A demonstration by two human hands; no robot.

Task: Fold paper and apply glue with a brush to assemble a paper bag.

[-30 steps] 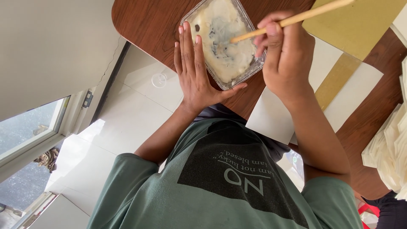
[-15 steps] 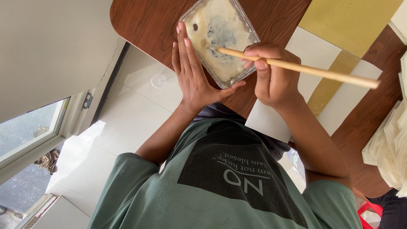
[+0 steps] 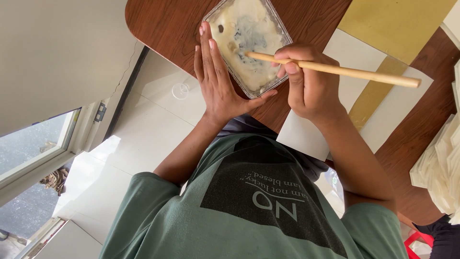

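Observation:
A clear plastic container (image 3: 280, 29) with creamy paste and grey-blue smears sits at the near corner of the brown wooden table (image 3: 163, 24). My left hand (image 3: 218, 79) lies flat and open against the container's left side, fingers straight, thumb under its near corner. My right hand (image 3: 309, 81) grips a long wooden stick (image 3: 364, 74). The stick's tip rests in the paste near the container's middle, and its handle points right over the table.
White paper sheets (image 3: 397, 108) and yellow sheets (image 3: 395, 21) lie to the right of the container. A pile of cream-coloured folded paper (image 3: 441, 168) sits at the right edge. White floor tiles (image 3: 143, 129) and a window (image 3: 33, 148) are on the left.
My right hand has come down and toward me, swinging the stick's handle from up-right to nearly level. The tip has slid within the paste. My left hand has stayed against the container.

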